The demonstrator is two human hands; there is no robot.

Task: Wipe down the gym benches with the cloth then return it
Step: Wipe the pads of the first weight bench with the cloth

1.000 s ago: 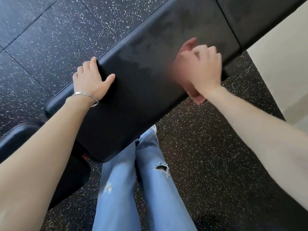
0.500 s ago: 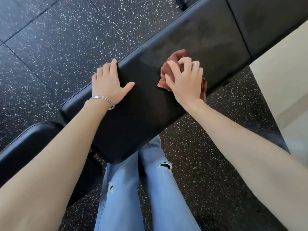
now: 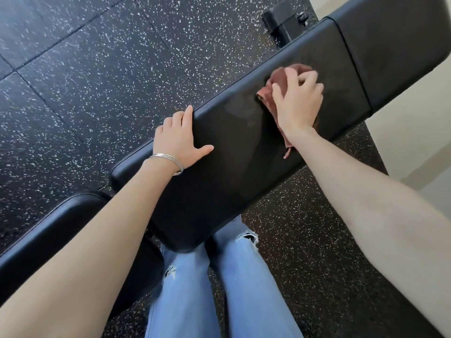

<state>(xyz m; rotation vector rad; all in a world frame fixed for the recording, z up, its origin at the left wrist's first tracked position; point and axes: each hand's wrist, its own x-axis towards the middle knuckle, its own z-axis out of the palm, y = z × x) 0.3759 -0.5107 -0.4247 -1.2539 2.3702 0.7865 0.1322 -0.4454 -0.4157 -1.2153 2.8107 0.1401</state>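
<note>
A long black padded gym bench [image 3: 234,152] runs diagonally from lower left to upper right. My right hand [image 3: 299,102] presses a reddish-brown cloth [image 3: 278,80] flat onto the pad near its far end; a corner of the cloth hangs below my wrist. My left hand [image 3: 179,140], with thin silver bangles on the wrist, rests on the bench's left edge, fingers curled over the side and thumb on top. A second pad section [image 3: 400,45] continues the bench at the upper right.
Another black padded seat [image 3: 53,228] lies at the lower left under my left forearm. A black metal frame foot [image 3: 280,23] stands behind the bench. Speckled black rubber flooring surrounds everything; a pale wall [image 3: 412,132] is on the right. My legs in ripped blue jeans stand below.
My right hand has slid the cloth along the pad towards the far upper-right end. My left hand stays on the bench's edge, and the view has shifted further along the bench.
</note>
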